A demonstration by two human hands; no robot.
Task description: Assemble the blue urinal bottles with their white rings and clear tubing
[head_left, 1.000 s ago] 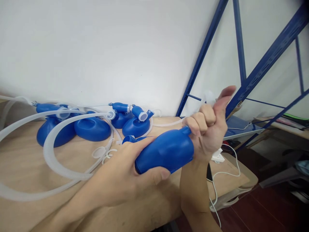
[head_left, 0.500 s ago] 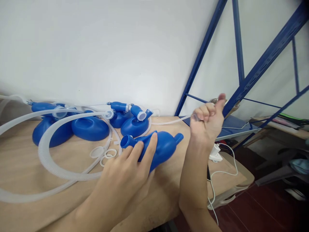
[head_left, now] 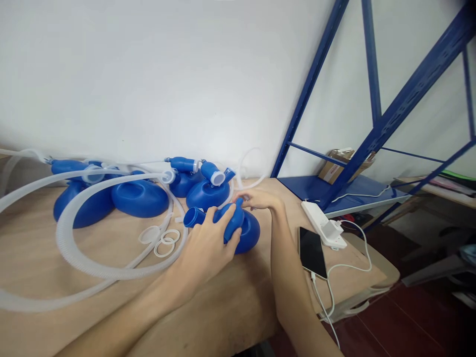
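My left hand (head_left: 208, 243) is wrapped around a blue plastic urinal bottle (head_left: 250, 237). Its wide open mouth faces left, and its narrow spout points up and away toward my right hand. The fingers of my right hand (head_left: 258, 200) are pinched together at that spout, on a thin clear tube (head_left: 243, 166) that loops up behind them. Whether the tube sits on the spout is hidden by the fingers. Beside my left hand lie white rings (head_left: 163, 248) and a round clear cap (head_left: 149, 234). A ribbed white hose (head_left: 74, 248) curves across the left.
More blue bottles (head_left: 139, 198) with hoses stand along the white wall. To the right are a phone (head_left: 311, 253) on a cable and a white power strip (head_left: 318, 220). A blue metal shelf (head_left: 308, 188) with a cardboard box (head_left: 330, 171) rises beyond the table edge.
My right hand has come down from its raised place at the right to the bottle's spout, bringing the tube. The bottle has turned in my left hand. The phone and power strip are uncovered.
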